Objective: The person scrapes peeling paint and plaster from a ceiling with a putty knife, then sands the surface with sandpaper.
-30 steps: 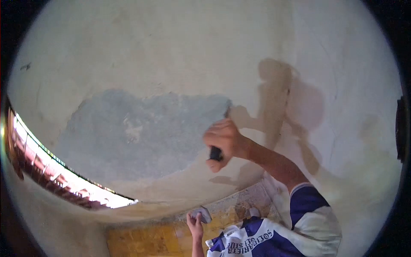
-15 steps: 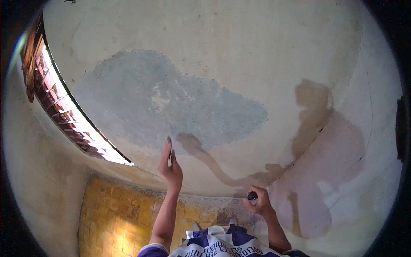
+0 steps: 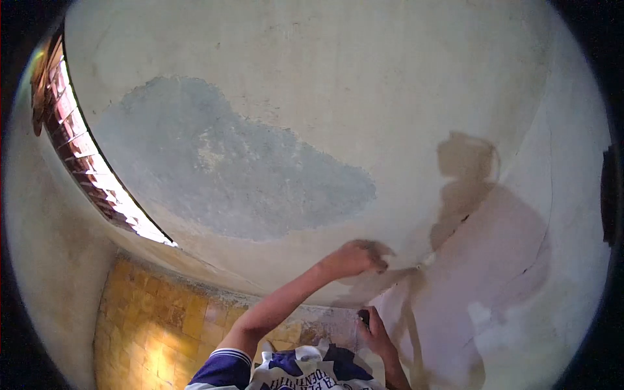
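Observation:
My left hand (image 3: pixel 354 258) is stretched across to the right, close to the wall's lower part. Motion smears its fingers, so I cannot make out whether they hold anything. Low in front of my body, my right hand (image 3: pixel 376 333) is wrapped round a black handle (image 3: pixel 363 317); only its dark rounded end shows, and the rest is hidden. Up and left of my hands, a large grey patch (image 3: pixel 260 175) with a rough edge covers part of the pale wall (image 3: pixel 364 84).
A barred window opening (image 3: pixel 84 153) lets in bright light at the left. Yellowish tiles (image 3: pixel 146 305) cover the floor below. Shadows of my head and arms fall on the right-hand wall (image 3: pixel 513 247), which has a thin crack. Something dark (image 3: pixel 610 195) stands at the far right edge.
My left hand has swung right, from below the grey patch to above my right hand. The right hand, still round the black handle, is slightly lower and further left. The view has shifted a little.

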Available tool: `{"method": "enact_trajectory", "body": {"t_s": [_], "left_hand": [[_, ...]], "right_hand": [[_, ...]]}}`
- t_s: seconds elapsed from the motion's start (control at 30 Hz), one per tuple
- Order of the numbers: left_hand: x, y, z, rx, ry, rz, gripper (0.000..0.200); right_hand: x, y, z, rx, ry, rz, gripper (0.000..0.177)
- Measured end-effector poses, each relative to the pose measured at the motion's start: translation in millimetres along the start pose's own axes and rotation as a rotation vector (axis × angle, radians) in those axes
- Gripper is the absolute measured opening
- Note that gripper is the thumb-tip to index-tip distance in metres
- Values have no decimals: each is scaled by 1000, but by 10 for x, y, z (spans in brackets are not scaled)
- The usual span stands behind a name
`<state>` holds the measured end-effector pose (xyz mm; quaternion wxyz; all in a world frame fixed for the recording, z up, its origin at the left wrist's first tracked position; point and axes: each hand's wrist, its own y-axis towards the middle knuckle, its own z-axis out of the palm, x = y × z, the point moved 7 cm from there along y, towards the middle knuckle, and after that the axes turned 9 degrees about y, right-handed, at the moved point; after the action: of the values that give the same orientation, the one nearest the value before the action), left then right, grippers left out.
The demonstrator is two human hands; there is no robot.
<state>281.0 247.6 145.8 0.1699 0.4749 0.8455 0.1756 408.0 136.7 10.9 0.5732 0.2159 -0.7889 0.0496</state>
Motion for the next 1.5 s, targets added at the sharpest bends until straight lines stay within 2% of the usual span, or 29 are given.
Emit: {"method": "enact_trajectory", "body": {"t_s": [0.07, 0.13, 0.17, 0.27, 0.3, 0.4, 0.47, 0.53, 0.57, 0.67, 0.7, 0.77, 0.87, 0.93, 1.0, 1.07, 1.1, 1.17, 1.23, 1.27, 1.37, 1.47, 1.5], "left_hand": [[3, -334, 79, -129, -32, -60, 35], [50, -846, 276, -125, -236, -397, 36], [24, -1105, 353, -154, -260, -500, 34], [-142, -1816, 531, -162, -407, -812, 30], [-230, -1974, 515, -189, -434, -874, 30], [-439, -2500, 611, -227, -475, -1020, 29], [-443, -2858, 827, -227, -434, -1071, 29], [-624, -2912, 564, -203, -427, -1154, 28], [-638, -2941, 456, -197, -419, -1191, 27], [-672, -3378, 650, -324, -322, -1084, 26], [-654, -3393, 601, -350, -362, -1138, 26], [-739, -3414, 437, -398, -444, -1255, 26], [-803, -3686, 488, -386, -423, -1331, 24], [-834, -3818, 499, -459, -337, -1296, 12], [-851, -3930, 534, -506, -301, -1293, 11], [-856, -4029, 573, -529, -313, -1318, 14], [-857, -4004, 538, -527, -339, -1326, 14], [-882, -3940, 404, -513, -391, -1345, 15], [-853, -3950, 446, -614, -365, -1316, 15], [-857, -3957, 470, -662, -357, -1304, 16], [-867, -3948, 494, -550, -323, -1282, 14], [-924, -3876, 487, -493, -384, -1285, 15], [-901, -3855, 491, -503, -372, -1270, 16]], "right_hand": [[65, 36, -45, 20, -67, -41, 31], [79, 64, -100, 65, -43, -94, 29], [58, 78, -110, 87, -27, -114, 29], [-165, 240, -94, 57, 119, 18, 27], [230, 425, -88, 60, 188, -45, 36], [1152, 838, 20, 392, -27, -338, 44], [2101, 1003, 90, 412, 66, -835, 50], [2740, 886, 308, 434, -77, -1108, 48], [3002, 782, 432, 437, -50, -1264, 44], [3186, 702, 904, 467, -130, -1619, 35], [3108, 736, 1018, 480, -182, -1721, 34], [3265, 1576, 774, 272, -272, -1542, 30], [3483, 1556, 654, 234, -433, -1563, 32], [3481, 1103, 904, 487, -230, -1613, 34], [3342, 1122, 1018, 417, -369, -1735, 39], [3381, 1505, 885, 371, -358, -1599, 38], [3379, 1446, 937, 319, -424, -1614, 39], [3312, 1213, 1036, 367, -316, -1632, 40], [3332, 966, 1084, 387, -303, -1734, 41], [3358, 1120, 1029, 367, -343, -1687, 41], [3315, 1526, 958, 262, -441, -1585, 41], [3136, 1186, 1166, 454, -304, -1590, 38], [3037, 1023, 1248, 505, -341, -1639, 38]]}}
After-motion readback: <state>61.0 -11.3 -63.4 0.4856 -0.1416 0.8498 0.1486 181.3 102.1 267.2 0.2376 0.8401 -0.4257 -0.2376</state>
